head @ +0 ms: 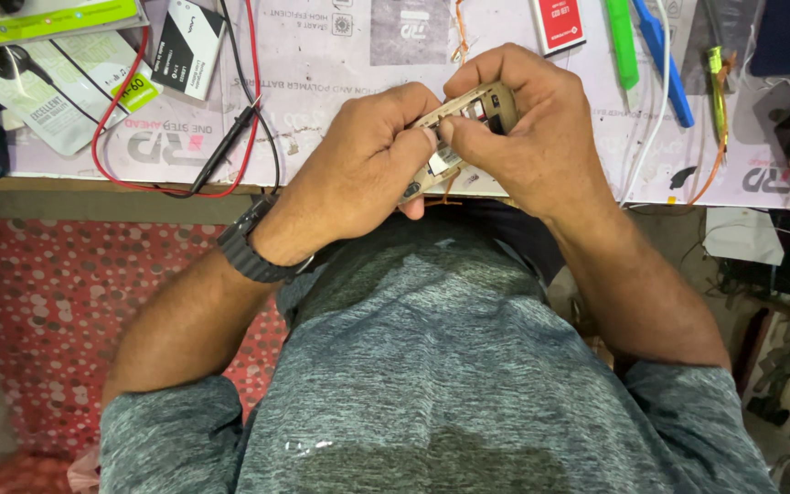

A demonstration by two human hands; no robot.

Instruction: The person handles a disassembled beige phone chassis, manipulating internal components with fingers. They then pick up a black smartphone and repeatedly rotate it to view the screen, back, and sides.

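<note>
Grey heathered cloth of the person's T-shirt [432, 366] fills the near part of the view, with a red floor covering dotted in pale spots [57, 311] showing to the left below the worktop edge. A black ribbed wristband [250, 247] sits on the left forearm.

Just above the chest, at the near edge of the worktop, both hands meet around a small beige slab-shaped handset with its back cover off [464, 123]. The left hand [363, 169] is curled tight around its lower half, fingers wrapped under it and thumb pressed on top. The right hand [528, 128] grips the upper end, its fingers closed over the far side, while the thumb tip bears on a small white piece in the open back. The handset is held tilted, clear of the worktop, its inner frame and a dark slot facing up.

By the look of it, the work in hand is on the opened back: the thumbs seem to be pressing or sliding a small part in the bay. A fitting next move calls for a steady left-hand hold and light, precise thumb pressure, so the thin frame does not flex.

Farther off, the pale printed mat covering the worktop [322, 82] carries a black probe with red and black leads [226, 146], a black-and-white flat battery pack [186, 46], a red-labelled battery pack [558, 23], a green plastic pry tool [622, 41], a blue plastic pry tool [665, 59] and a white cable [653, 119].
</note>
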